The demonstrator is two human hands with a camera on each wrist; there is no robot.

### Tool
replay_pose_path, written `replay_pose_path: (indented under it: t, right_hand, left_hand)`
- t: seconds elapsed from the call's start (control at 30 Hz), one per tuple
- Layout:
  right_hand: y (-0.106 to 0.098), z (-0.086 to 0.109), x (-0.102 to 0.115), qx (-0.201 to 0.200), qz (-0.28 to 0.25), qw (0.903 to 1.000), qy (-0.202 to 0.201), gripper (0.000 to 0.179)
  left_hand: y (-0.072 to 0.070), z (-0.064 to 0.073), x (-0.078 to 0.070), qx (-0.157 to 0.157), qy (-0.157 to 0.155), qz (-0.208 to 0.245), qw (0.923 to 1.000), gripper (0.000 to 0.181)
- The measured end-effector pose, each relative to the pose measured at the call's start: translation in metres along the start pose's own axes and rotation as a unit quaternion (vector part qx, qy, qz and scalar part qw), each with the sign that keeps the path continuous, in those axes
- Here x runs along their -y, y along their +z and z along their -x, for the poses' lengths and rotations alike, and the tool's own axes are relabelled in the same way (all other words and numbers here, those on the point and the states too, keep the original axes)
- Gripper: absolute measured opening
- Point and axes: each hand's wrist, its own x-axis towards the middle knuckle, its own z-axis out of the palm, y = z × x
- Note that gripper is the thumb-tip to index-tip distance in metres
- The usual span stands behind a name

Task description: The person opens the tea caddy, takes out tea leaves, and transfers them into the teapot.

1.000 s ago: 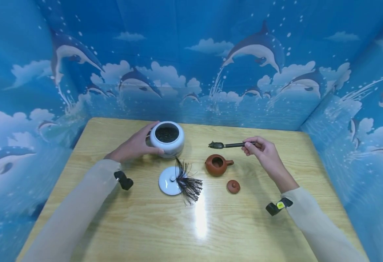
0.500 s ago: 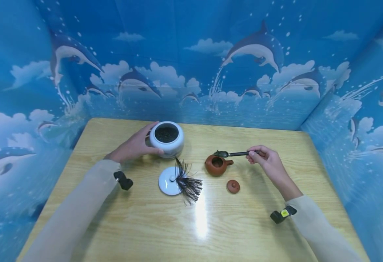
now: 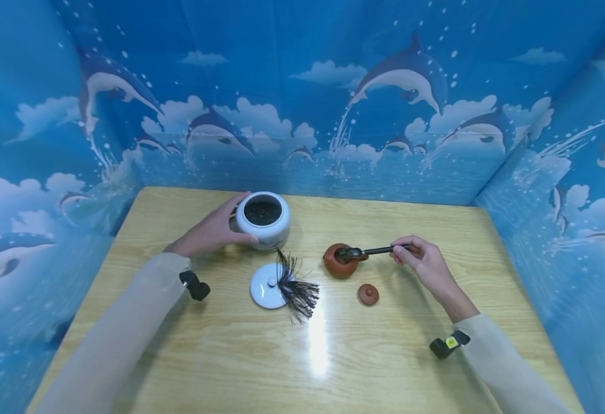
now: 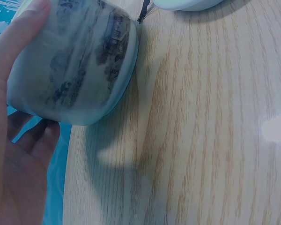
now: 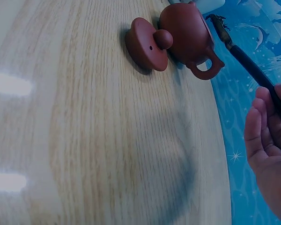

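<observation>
My left hand [image 3: 214, 229] holds a white porcelain jar [image 3: 275, 234] from its left side, thumb in front. Dark loose tea leaves [image 3: 262, 213] show inside; a grey-blue painted pattern marks the jar [image 4: 79, 61] in the left wrist view. Between thumb and fingers, my right hand [image 3: 426, 264] pinches the black handle of a tea scoop [image 3: 380, 250]. Its head, with dark leaves on it, overlaps the mouth of a small brown clay teapot [image 3: 339, 271]. In the right wrist view the scoop [image 5: 253, 68] slants just above the rim of the teapot [image 5: 182, 33].
The clay teapot lid [image 3: 368, 295] lies on the wooden table [image 3: 230, 356] in front of the teapot. Nearer the jar is its white lid [image 3: 264, 292], partly covered by a bundle of thin dark strands [image 3: 300, 294]. A blue dolphin-print curtain [image 3: 281, 69] encloses the table's back and sides.
My right hand has come down and slightly right, bringing the tea scoop from above and behind the teapot to its mouth. The left hand and jar stay in place.
</observation>
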Motion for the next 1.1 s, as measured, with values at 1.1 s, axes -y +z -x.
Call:
replay_pose_path:
  t: [1.1]
  right_hand:
    - [0.012, 0.0, 0.032, -0.019, 0.202, 0.9694, -0.139, 0.022]
  left_hand:
    - [-0.001, 0.001, -0.001, 0.001, -0.004, -0.001, 1.0, 0.135]
